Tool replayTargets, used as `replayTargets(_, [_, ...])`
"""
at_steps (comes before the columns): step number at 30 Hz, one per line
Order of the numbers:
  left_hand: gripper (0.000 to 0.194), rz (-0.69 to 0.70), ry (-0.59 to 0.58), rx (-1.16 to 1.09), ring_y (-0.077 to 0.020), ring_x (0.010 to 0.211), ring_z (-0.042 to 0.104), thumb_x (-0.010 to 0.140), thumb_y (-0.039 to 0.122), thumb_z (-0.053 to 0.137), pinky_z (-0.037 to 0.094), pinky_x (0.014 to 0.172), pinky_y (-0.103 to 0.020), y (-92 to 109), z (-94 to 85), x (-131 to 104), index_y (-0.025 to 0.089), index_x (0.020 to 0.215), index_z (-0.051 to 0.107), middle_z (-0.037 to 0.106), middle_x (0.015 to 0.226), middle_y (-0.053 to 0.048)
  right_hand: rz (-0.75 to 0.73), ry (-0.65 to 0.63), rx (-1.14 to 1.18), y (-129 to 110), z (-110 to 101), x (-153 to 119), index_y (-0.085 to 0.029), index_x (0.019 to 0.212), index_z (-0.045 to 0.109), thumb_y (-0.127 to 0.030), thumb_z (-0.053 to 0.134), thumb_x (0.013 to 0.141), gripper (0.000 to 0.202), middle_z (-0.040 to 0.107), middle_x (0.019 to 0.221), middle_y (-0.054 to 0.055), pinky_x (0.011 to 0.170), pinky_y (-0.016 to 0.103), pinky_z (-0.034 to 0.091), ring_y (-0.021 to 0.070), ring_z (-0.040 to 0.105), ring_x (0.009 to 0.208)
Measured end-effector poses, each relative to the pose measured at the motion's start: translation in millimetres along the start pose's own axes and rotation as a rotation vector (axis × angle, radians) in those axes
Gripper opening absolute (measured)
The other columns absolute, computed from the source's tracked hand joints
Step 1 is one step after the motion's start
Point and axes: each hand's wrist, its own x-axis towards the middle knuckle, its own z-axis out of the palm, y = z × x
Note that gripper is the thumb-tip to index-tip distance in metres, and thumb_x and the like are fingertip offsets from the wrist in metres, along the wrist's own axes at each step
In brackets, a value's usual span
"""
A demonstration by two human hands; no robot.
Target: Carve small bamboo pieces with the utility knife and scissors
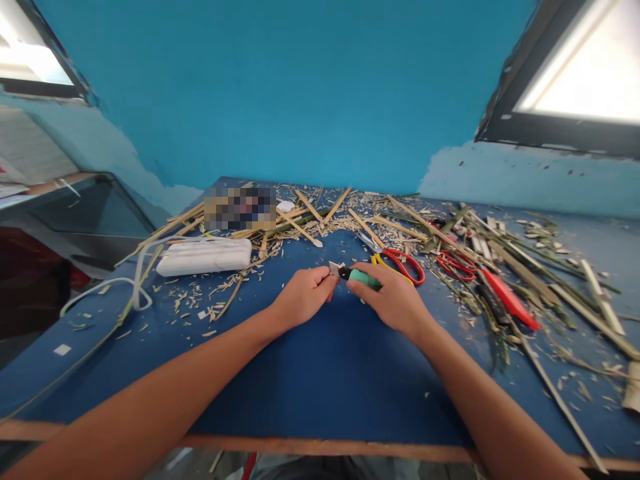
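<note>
My right hand [387,293] is wrapped round a utility knife [364,278] with a green handle and a black front end. Its short metal blade points left, at the thumb and fingertips of my left hand [306,295]. The left fingers are pinched together; whatever they hold is too small or too hidden to name. Both hands are close together above the blue table [325,387]. Just beyond the right hand lies a pair of scissors [403,265] with red handles, beside a yellow handle [381,261] partly covered by that hand.
A white power strip [205,257] with its cable lies at left. Bamboo strips [300,227] and shavings cover the table's back. To the right are red-handled scissors [456,265], a red tool [510,300] and more split bamboo [530,273]. A blue wall [310,93] stands behind.
</note>
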Motion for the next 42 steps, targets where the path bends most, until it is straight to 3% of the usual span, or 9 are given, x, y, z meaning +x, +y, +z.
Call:
replayTargets(9, [0.037, 0.010, 0.027, -0.016, -0.0114, 0.057, 0.053, 0.088, 0.038, 0.036, 0.036, 0.057, -0.022, -4.4, 0.9, 0.0, 0.016, 0.064, 0.055, 0.059, 0.060, 0.001, -0.054, 0.100, -0.063, -4.1, 7.0, -2.6, -0.027, 0.108, 0.064, -0.047, 0.054, 0.080, 0.036, 0.066, 0.102, 0.004, 0.071, 0.033, 0.046, 0.0215, 0.062, 0.079])
replayTargets(12, [0.035, 0.009, 0.008, -0.043, -0.0113, 0.058, 0.053, 0.088, 0.037, 0.037, 0.037, 0.057, -0.022, -4.3, 0.3, 0.0, 0.016, 0.066, 0.055, 0.059, 0.061, 0.001, -0.057, 0.112, -0.050, -3.4, 6.8, -2.8, -0.027, 0.106, 0.064, -0.046, 0.055, 0.079, 0.035, 0.067, 0.102, 0.004, 0.074, 0.034, 0.045, 0.0226, 0.062, 0.085])
replayTargets(15, [0.035, 0.007, -0.023, -0.121, -0.0107, 0.058, 0.053, 0.088, 0.039, 0.037, 0.038, 0.057, -0.021, -4.8, -0.5, 1.5, 0.016, 0.067, 0.055, 0.059, 0.063, 0.001, -0.030, 0.115, -0.023, -1.9, 5.5, -1.9, -0.026, 0.104, 0.063, -0.047, 0.055, 0.077, 0.035, 0.067, 0.103, 0.004, 0.078, 0.036, 0.044, 0.0238, 0.061, 0.092])
replayTargets(20, [0.034, 0.030, -0.082, -0.316, -0.0095, 0.057, 0.050, 0.086, 0.043, 0.041, 0.040, 0.055, -0.020, -8.9, -0.1, 5.4, 0.016, 0.073, 0.056, 0.059, 0.068, 0.000, -0.013, 0.116, 0.031, -5.0, 3.9, -2.9, -0.023, 0.102, 0.061, -0.047, 0.054, 0.077, 0.035, 0.067, 0.098, 0.005, 0.075, 0.035, 0.044, 0.0222, 0.060, 0.086])
replayTargets(25, [0.033, 0.100, -0.138, -0.533, -0.0102, 0.061, 0.050, 0.084, 0.045, 0.045, 0.042, 0.059, -0.022, -8.9, -0.9, 6.7, 0.015, 0.076, 0.056, 0.058, 0.071, -0.002, -0.040, 0.062, 0.133, -7.0, 3.5, -4.9, -0.022, 0.099, 0.060, -0.047, 0.053, 0.078, 0.034, 0.066, 0.086, 0.004, 0.070, 0.031, 0.044, 0.0181, 0.058, 0.074])
replayTargets(29, [0.032, 0.113, -0.165, -0.568, -0.0116, 0.070, 0.052, 0.082, 0.045, 0.049, 0.043, 0.071, -0.024, -4.7, -4.3, 5.9, 0.015, 0.077, 0.057, 0.059, 0.073, -0.002, -0.089, -0.023, 0.280, -4.0, 1.8, -2.9, -0.021, 0.099, 0.058, -0.045, 0.052, 0.079, 0.032, 0.064, 0.085, 0.003, 0.068, 0.029, 0.044, 0.0168, 0.056, 0.074])
replayTargets(33, [0.031, 0.084, -0.119, -0.596, -0.0107, 0.069, 0.050, 0.083, 0.043, 0.048, 0.042, 0.070, -0.023, -0.7, -6.2, 5.4, 0.014, 0.077, 0.058, 0.058, 0.073, -0.002, -0.092, 0.008, 0.288, -2.6, -1.2, -0.9, -0.020, 0.098, 0.059, -0.045, 0.052, 0.079, 0.032, 0.064, 0.087, 0.004, 0.067, 0.028, 0.044, 0.0166, 0.056, 0.074])
replayTargets(37, [0.032, 0.048, -0.049, -0.594, -0.0101, 0.065, 0.048, 0.084, 0.043, 0.047, 0.041, 0.065, -0.023, 0.4, -5.1, 5.6, 0.014, 0.076, 0.057, 0.056, 0.071, -0.001, 0.008, 0.053, 0.210, -2.3, -1.9, -1.2, -0.020, 0.101, 0.061, -0.048, 0.052, 0.078, 0.037, 0.065, 0.091, 0.006, 0.070, 0.031, 0.044, 0.0196, 0.058, 0.078])
replayTargets(42, [0.032, 0.026, -0.036, -0.590, -0.0096, 0.063, 0.048, 0.083, 0.043, 0.046, 0.041, 0.064, -0.023, -1.2, -3.8, 6.7, 0.014, 0.074, 0.056, 0.055, 0.069, 0.000, 0.091, 0.031, 0.279, -2.9, 1.3, -2.2, -0.019, 0.101, 0.061, -0.051, 0.049, 0.079, 0.040, 0.063, 0.075, 0.003, 0.057, 0.027, 0.043, 0.0160, 0.055, 0.063])
